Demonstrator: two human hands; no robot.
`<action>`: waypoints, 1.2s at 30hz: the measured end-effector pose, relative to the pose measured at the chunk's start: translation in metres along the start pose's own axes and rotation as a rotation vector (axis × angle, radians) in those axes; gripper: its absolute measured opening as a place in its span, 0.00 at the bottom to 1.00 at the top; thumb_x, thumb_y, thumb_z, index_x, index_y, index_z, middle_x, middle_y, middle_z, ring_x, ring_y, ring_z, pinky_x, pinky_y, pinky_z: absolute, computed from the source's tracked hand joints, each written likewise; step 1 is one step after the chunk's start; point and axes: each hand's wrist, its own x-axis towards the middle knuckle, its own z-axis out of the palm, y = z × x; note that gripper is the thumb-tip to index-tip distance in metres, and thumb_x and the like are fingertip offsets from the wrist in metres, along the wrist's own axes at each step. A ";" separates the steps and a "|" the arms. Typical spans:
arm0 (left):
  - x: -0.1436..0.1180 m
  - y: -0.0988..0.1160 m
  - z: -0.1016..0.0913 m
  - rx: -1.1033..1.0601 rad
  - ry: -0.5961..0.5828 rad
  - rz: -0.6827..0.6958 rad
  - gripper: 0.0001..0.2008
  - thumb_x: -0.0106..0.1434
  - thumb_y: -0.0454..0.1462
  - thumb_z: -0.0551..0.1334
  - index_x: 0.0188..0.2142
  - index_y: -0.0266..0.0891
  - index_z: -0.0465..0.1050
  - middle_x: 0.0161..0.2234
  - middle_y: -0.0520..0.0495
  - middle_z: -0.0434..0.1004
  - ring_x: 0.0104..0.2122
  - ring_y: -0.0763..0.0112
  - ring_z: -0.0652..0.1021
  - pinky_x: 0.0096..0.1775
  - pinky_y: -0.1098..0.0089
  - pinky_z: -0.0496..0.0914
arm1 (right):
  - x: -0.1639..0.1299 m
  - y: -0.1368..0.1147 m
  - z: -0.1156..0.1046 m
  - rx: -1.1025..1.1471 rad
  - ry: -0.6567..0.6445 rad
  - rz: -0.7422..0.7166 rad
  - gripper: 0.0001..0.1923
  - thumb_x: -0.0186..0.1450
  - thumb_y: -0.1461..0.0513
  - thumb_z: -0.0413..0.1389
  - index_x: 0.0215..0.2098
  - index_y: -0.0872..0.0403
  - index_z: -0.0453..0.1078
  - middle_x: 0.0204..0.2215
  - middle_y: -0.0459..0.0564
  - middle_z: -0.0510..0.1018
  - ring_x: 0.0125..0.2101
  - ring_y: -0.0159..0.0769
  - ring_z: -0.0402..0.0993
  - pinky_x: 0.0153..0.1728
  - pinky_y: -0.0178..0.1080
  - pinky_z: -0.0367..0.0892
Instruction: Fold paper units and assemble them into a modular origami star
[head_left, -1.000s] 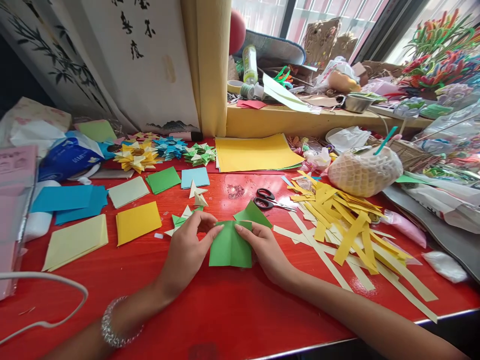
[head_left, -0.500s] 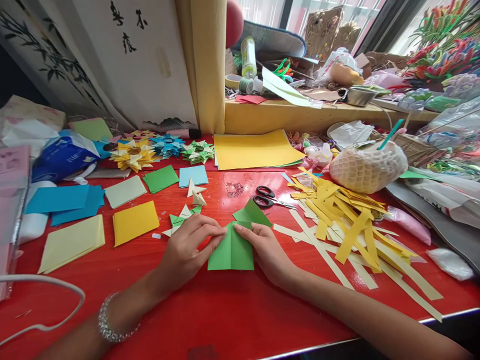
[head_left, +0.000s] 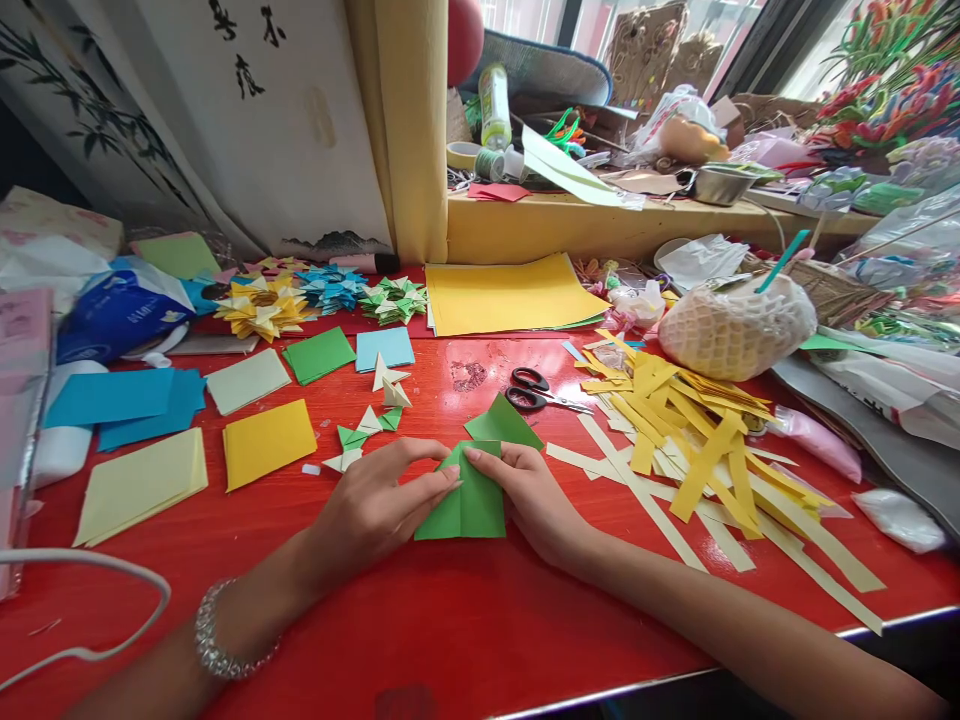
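**Both hands on green sheet, top corners folded to centre**

Landmark: scissors [head_left: 536, 392] on the red table [head_left: 480, 620].

- Green paper [head_left: 465, 505] lies flat on the table, just nearer the person than the scissors and slightly to their left. Its top now comes to a point aimed toward the scissors; the bottom edge is still square. Long axis runs away from the person, along the centre crease.
- Left hand [head_left: 375, 505] sits on the sheet's left side, fingers curled down and pressing the left flap flat. Not a closed grip, more a pinch-and-hold at the fold.
- Right hand [head_left: 536, 500] mirrors it on the right flap, fingertips pinned at the apex. The two sets of fingertips nearly meet at the crease.
- Key relation: the sheet lies between the hands, and both reach it equally; neither is nearer. The apex points away from the person, so the free bottom edge is the side closest to both wrists.
- A second green piece [head_left: 504, 425] lies between the folded sheet and the scissors, touching or overlapping the sheet's top right; can't tell which.
- Right of the scissors: a heap of yellow strips [head_left: 690, 450]. Left of them: small folded triangles [head_left: 371, 420], then a yellow square [head_left: 268, 443]. Beyond the scissors: a stack of yellow sheets [head_left: 510, 295].
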 end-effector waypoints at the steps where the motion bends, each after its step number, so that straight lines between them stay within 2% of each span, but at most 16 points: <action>1: 0.000 0.000 0.000 -0.009 0.002 0.003 0.11 0.55 0.28 0.61 0.38 0.40 0.69 0.38 0.43 0.70 0.35 0.69 0.73 0.33 0.70 0.69 | 0.000 0.000 0.000 0.009 -0.001 -0.002 0.14 0.57 0.55 0.55 0.24 0.58 0.66 0.20 0.44 0.67 0.20 0.26 0.63 0.21 0.31 0.58; 14: 0.008 0.003 0.000 -0.054 -0.041 -0.079 0.05 0.57 0.31 0.59 0.33 0.40 0.71 0.36 0.44 0.71 0.34 0.69 0.73 0.33 0.70 0.68 | 0.001 0.002 -0.002 0.079 -0.030 -0.037 0.12 0.56 0.57 0.57 0.23 0.58 0.66 0.19 0.43 0.68 0.19 0.24 0.63 0.21 0.30 0.59; 19: 0.010 0.004 -0.004 0.008 -0.041 -0.074 0.04 0.56 0.34 0.61 0.33 0.41 0.73 0.35 0.44 0.69 0.34 0.67 0.72 0.35 0.67 0.66 | -0.001 0.000 -0.001 0.055 -0.039 -0.051 0.09 0.55 0.58 0.57 0.33 0.56 0.70 0.23 0.45 0.72 0.22 0.28 0.67 0.27 0.34 0.64; 24: 0.011 0.005 -0.008 -0.061 -0.086 -0.040 0.05 0.58 0.35 0.59 0.33 0.42 0.74 0.30 0.46 0.69 0.32 0.68 0.71 0.33 0.68 0.65 | -0.002 -0.006 0.000 -0.002 -0.026 -0.027 0.19 0.54 0.59 0.58 0.44 0.52 0.67 0.25 0.44 0.73 0.25 0.31 0.70 0.27 0.34 0.65; 26: 0.012 0.005 -0.009 -0.146 -0.065 -0.136 0.07 0.60 0.35 0.56 0.33 0.40 0.73 0.30 0.47 0.69 0.30 0.71 0.71 0.32 0.70 0.65 | -0.002 -0.007 0.000 -0.032 -0.029 -0.031 0.20 0.54 0.58 0.58 0.45 0.51 0.66 0.26 0.44 0.73 0.26 0.32 0.70 0.28 0.35 0.64; 28: 0.015 0.005 -0.009 -0.210 -0.059 -0.328 0.08 0.61 0.36 0.54 0.34 0.39 0.72 0.29 0.49 0.69 0.29 0.73 0.71 0.32 0.72 0.65 | -0.001 -0.007 -0.001 -0.067 -0.044 -0.058 0.22 0.54 0.58 0.58 0.47 0.50 0.65 0.26 0.44 0.72 0.27 0.32 0.69 0.30 0.36 0.64; 30: 0.019 0.006 -0.008 -0.266 -0.118 -0.502 0.07 0.61 0.38 0.55 0.34 0.39 0.70 0.29 0.50 0.70 0.29 0.73 0.70 0.31 0.73 0.65 | -0.001 -0.007 -0.002 -0.144 -0.047 -0.097 0.24 0.55 0.57 0.57 0.50 0.49 0.63 0.25 0.43 0.70 0.26 0.31 0.67 0.29 0.35 0.63; 33: 0.022 0.007 -0.007 -0.372 -0.233 -0.630 0.09 0.60 0.41 0.56 0.28 0.40 0.69 0.27 0.52 0.69 0.27 0.73 0.70 0.28 0.74 0.64 | -0.002 -0.006 -0.004 -0.384 0.003 -0.177 0.26 0.55 0.56 0.56 0.52 0.48 0.62 0.18 0.40 0.58 0.20 0.27 0.55 0.22 0.31 0.56; 36: 0.024 0.011 -0.005 -0.429 -0.216 -0.720 0.12 0.60 0.41 0.55 0.24 0.39 0.67 0.24 0.53 0.67 0.26 0.74 0.68 0.29 0.73 0.63 | -0.002 -0.005 -0.005 -0.507 0.023 -0.207 0.29 0.55 0.55 0.57 0.54 0.48 0.59 0.17 0.40 0.51 0.19 0.27 0.48 0.19 0.31 0.51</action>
